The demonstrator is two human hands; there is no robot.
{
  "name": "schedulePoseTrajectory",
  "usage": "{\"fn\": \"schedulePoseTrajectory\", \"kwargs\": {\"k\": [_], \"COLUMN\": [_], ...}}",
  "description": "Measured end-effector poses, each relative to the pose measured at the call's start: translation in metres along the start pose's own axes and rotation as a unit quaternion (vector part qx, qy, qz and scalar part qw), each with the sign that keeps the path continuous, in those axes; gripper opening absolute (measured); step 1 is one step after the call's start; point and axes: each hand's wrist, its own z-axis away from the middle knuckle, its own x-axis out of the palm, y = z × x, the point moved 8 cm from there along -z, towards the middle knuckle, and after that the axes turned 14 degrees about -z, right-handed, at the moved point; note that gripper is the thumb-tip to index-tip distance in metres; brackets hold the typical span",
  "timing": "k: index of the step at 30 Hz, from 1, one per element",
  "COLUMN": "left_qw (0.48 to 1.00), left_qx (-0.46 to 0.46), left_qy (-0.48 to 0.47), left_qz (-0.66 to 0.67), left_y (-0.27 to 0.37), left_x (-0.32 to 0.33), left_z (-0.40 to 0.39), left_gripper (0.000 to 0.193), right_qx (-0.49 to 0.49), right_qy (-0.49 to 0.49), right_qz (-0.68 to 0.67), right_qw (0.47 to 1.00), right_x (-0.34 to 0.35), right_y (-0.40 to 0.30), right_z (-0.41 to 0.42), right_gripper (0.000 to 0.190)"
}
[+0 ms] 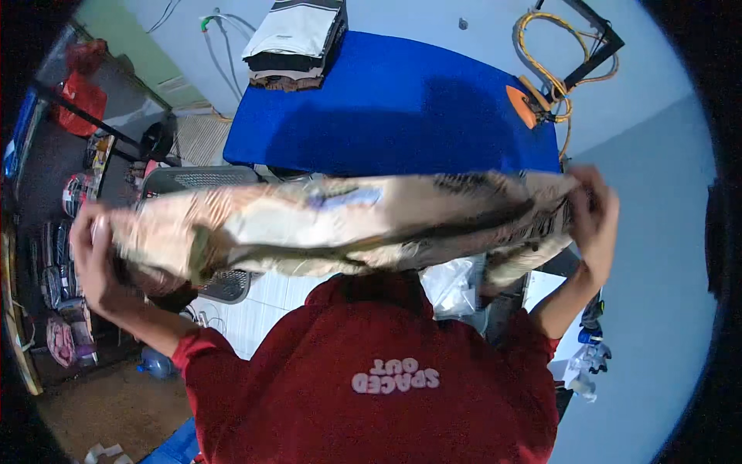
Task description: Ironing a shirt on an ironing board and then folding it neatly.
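Observation:
A cream garment or cloth (pixel 290 226) with a multicoloured print is stretched sideways in front of my chest, blurred by motion. Its left end is gripped by my left hand (pixel 93 249), raised at the left of the view. On the other side my right hand (pixel 594 226) grips the right end, slightly higher. Folds sag between the two hands, and a loose part (pixel 522 261) hangs below near the right. Beyond the cloth lies a blue-covered ironing table (pixel 382 81), its near edge partly hidden by the cloth.
Folded clothes (pixel 293 43) are stacked at the table's far left. An orange iron (pixel 522 107) rests at the right, its yellow cord (pixel 524 35) looped over a black bracket (pixel 597 58). A grey plastic basket (pixel 229 287) stands below the cloth. Clear plastic bags (pixel 452 284) lie right of it.

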Motion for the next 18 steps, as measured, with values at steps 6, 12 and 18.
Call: {"fn": "schedulePoseTrajectory", "kwargs": {"k": [6, 12, 18], "left_qw": [0.987, 0.965, 0.963], "left_qx": [0.025, 0.088, 0.089], "left_qy": [-0.154, -0.199, -0.207], "left_qz": [0.046, 0.146, 0.148], "left_y": [0.037, 0.06, 0.08], "left_x": [0.12, 0.194, 0.235], "left_z": [-0.102, -0.14, -0.17], "left_gripper": [0.022, 0.023, 0.023], "right_qx": [-0.003, 0.006, 0.079], "right_qy": [0.025, 0.082, 0.086], "right_qz": [0.056, 0.043, 0.031], "right_qw": [0.998, 0.996, 0.993], "right_x": [-0.037, -0.059, -0.069], "right_y": [0.008, 0.034, 0.063], "right_z": [-0.056, -0.064, -0.077], "right_gripper": [0.014, 0.015, 0.014]}}
